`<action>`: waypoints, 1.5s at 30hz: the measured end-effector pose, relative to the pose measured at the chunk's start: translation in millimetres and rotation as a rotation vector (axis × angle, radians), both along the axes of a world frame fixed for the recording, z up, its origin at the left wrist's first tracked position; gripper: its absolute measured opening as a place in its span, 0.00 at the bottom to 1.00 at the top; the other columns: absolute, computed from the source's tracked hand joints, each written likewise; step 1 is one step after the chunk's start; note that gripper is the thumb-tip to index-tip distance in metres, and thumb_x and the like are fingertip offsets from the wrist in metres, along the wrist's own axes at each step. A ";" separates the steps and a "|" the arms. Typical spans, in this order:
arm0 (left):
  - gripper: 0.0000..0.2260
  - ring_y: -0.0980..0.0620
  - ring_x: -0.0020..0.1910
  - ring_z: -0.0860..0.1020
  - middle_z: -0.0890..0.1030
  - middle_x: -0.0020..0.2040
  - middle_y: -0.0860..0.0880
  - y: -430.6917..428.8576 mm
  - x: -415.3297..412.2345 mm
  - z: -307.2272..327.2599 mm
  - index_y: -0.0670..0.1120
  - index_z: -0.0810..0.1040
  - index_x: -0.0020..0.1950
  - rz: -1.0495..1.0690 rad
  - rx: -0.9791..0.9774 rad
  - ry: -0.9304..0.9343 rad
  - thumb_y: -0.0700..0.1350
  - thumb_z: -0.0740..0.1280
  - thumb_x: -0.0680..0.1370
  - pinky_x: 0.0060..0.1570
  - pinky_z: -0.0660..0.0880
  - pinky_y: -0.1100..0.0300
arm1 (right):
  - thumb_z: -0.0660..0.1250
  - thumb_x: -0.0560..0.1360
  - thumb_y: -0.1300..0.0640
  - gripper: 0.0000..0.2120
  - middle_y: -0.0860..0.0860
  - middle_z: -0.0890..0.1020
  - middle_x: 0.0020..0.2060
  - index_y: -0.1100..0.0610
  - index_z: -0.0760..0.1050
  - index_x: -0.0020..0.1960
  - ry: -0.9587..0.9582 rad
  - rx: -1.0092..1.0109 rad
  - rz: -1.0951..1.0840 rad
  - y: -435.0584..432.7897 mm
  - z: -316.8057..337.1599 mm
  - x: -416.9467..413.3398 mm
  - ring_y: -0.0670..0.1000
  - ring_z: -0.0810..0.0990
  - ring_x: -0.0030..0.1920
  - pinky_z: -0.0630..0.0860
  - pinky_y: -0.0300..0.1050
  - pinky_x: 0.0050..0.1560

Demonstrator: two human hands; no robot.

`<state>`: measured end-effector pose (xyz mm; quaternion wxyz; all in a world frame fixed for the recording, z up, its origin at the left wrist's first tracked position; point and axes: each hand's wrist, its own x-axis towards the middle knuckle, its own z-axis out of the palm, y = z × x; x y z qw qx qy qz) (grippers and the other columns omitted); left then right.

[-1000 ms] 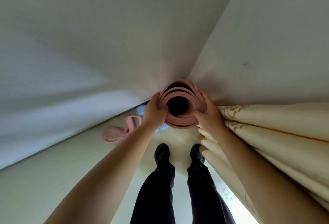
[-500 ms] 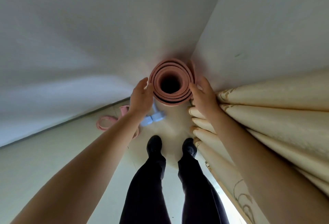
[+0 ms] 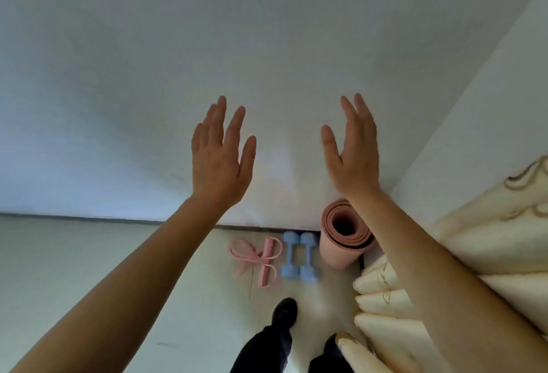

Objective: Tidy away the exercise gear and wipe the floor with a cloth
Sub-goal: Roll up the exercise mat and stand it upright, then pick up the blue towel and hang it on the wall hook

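Observation:
A rolled pink exercise mat [image 3: 341, 249] stands upright on the floor in the corner, against the white wall. Two light blue dumbbells [image 3: 299, 257] lie side by side just left of it. Left of those lies a pink resistance band with handles [image 3: 257, 257]. My left hand [image 3: 221, 159] and my right hand [image 3: 353, 156] are raised in front of the wall, fingers spread, holding nothing. Both are well above the mat and apart from it. No cloth is in view.
Cream curtains [image 3: 462, 254] hang at the right and bunch on the floor beside the mat. My dark-trousered legs and black shoes [image 3: 284, 312] stand on the pale floor [image 3: 89, 269]. A dark baseboard line [image 3: 89, 218] runs along the wall.
Both hands have let go of the mat's top and lifted away. The mat now stands alone in the corner. The view has pulled back, showing dumbbells and band fully.

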<state>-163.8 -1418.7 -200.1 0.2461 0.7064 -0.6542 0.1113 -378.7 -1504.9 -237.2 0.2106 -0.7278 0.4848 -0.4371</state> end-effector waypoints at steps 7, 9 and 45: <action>0.26 0.41 0.79 0.51 0.53 0.80 0.40 155.3 88.4 101.0 0.45 0.58 0.79 0.389 -0.155 -0.157 0.55 0.54 0.84 0.73 0.56 0.36 | 0.58 0.83 0.46 0.28 0.60 0.57 0.80 0.58 0.60 0.79 0.117 -0.361 0.326 57.6 93.8 121.7 0.58 0.55 0.80 0.53 0.53 0.78; 0.26 0.40 0.79 0.52 0.53 0.80 0.39 208.5 110.8 123.1 0.44 0.59 0.79 0.476 -0.197 -0.189 0.55 0.54 0.84 0.73 0.56 0.36 | 0.59 0.83 0.46 0.29 0.61 0.57 0.80 0.58 0.60 0.79 0.119 -0.448 0.402 89.1 117.9 155.3 0.59 0.56 0.80 0.54 0.55 0.78; 0.27 0.37 0.77 0.56 0.58 0.78 0.37 1038.2 531.0 126.9 0.44 0.61 0.77 1.564 0.051 -0.206 0.58 0.51 0.82 0.71 0.60 0.35 | 0.59 0.82 0.45 0.31 0.64 0.52 0.79 0.57 0.59 0.80 0.102 -0.736 1.285 866.9 121.0 818.3 0.64 0.54 0.79 0.53 0.64 0.77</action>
